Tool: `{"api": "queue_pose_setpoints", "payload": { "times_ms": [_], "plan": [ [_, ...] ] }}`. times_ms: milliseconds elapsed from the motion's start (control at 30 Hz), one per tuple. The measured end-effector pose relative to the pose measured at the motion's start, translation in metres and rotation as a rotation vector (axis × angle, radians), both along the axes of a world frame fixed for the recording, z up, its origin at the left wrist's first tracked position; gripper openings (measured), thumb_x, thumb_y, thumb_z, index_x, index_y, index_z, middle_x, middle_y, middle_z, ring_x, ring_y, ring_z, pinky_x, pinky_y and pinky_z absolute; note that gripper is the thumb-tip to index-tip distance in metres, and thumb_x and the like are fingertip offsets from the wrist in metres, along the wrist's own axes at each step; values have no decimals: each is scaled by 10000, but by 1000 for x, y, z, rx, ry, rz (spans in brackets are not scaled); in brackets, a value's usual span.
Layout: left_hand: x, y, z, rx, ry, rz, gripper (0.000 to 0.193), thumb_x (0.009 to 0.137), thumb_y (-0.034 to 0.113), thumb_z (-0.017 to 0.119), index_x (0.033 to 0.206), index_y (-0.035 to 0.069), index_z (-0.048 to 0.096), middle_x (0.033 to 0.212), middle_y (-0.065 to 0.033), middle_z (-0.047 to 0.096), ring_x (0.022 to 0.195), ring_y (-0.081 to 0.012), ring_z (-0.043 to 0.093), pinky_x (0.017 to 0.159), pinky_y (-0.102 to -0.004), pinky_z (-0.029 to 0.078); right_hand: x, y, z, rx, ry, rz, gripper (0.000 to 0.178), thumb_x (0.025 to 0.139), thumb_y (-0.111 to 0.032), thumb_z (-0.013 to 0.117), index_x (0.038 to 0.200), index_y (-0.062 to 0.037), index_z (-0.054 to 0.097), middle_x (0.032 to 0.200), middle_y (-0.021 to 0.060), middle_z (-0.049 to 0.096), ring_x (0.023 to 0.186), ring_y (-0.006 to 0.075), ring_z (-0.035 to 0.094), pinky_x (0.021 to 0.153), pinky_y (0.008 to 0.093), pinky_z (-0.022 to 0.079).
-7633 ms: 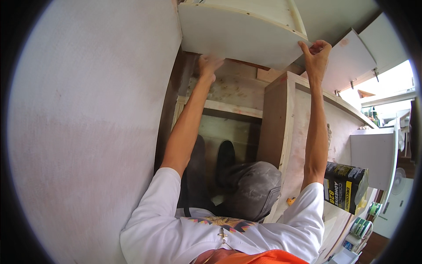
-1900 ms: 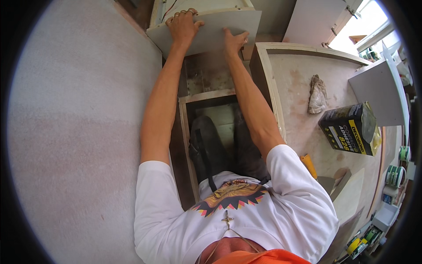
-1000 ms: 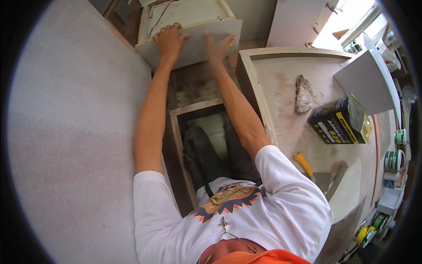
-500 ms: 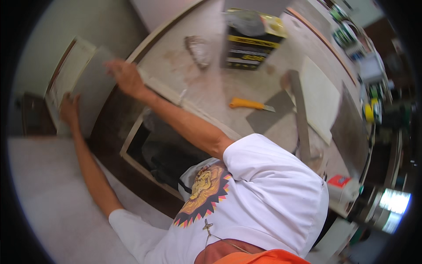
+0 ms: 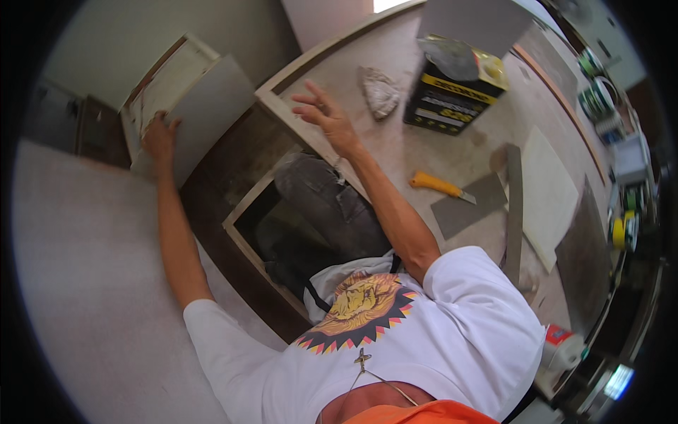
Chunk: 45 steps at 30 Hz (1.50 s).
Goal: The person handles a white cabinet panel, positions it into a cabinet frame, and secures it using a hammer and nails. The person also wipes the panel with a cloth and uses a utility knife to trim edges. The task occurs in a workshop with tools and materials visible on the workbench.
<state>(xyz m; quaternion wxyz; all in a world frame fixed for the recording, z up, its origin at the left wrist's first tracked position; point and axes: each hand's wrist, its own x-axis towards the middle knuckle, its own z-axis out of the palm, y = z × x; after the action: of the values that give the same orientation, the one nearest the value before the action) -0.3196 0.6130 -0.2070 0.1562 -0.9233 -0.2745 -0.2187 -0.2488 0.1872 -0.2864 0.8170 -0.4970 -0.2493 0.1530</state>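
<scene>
White panel (image 5: 219,116) at 10 o'clock, left hand (image 5: 160,140) gripping its edge. Right hand (image 5: 330,124) at 12, splayed wide. Stained worktop (image 5: 395,145) at 2: crumpled rag (image 5: 381,94), black can (image 5: 441,99), yellow-handled knife (image 5: 436,184). Plain grey wall (image 5: 226,32) at 11.

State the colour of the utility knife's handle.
The utility knife's handle is yellow-orange, best seen in the head view.

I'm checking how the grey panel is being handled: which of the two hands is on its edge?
The left hand, with its fingers over the edge of the grey panel; the right hand is apart from the panel, fingers spread.
</scene>
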Motion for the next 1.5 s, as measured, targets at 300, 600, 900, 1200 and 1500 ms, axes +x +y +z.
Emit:
{"api": "queue_pose_setpoints", "payload": {
  "times_ms": [300,600,900,1200,1500],
  "plan": [
    [-7,0,-8,-143,-65,49,524,820,507,788,1247,226,678,1207,-63,714,1198,-267,628,1019,-507,433,3,23,-17,249,301,222,668,1077,-526,394,1572,-84,321,1484,233,499,1321,352,538,1108,486,425],
    [10,-48,-1,164,-362,-101,485,846,421,786,1253,183,674,1245,-72,658,1213,-285,592,1036,-507,425,18,21,-28,321,403,249,702,1062,-570,376,1592,-117,293,1609,152,353,1449,360,383,1196,556,313],
    [60,-258,-38,-542,-291,-1069,434,763,363,829,1123,133,759,1313,-100,645,1297,-262,551,1092,-446,413,19,15,-24,519,560,602,882,954,-758,419,1565,-125,358,1592,114,396,1459,293,373,1203,543,254],
    [56,-244,-38,-1519,255,-830,305,916,256,743,1135,44,729,1022,-112,740,784,-162,731,641,-335,624,14,12,-19,436,583,585,987,890,-850,410,1516,-87,374,1517,92,419,1439,298,369,1180,539,293],
    [45,-231,-57,-1597,213,-832,290,964,258,672,1201,102,729,1089,-95,753,785,-156,739,726,-305,612,13,14,-22,334,576,622,1101,879,-856,422,1528,25,295,1491,154,419,1434,326,373,1184,547,310]
  ]
}}
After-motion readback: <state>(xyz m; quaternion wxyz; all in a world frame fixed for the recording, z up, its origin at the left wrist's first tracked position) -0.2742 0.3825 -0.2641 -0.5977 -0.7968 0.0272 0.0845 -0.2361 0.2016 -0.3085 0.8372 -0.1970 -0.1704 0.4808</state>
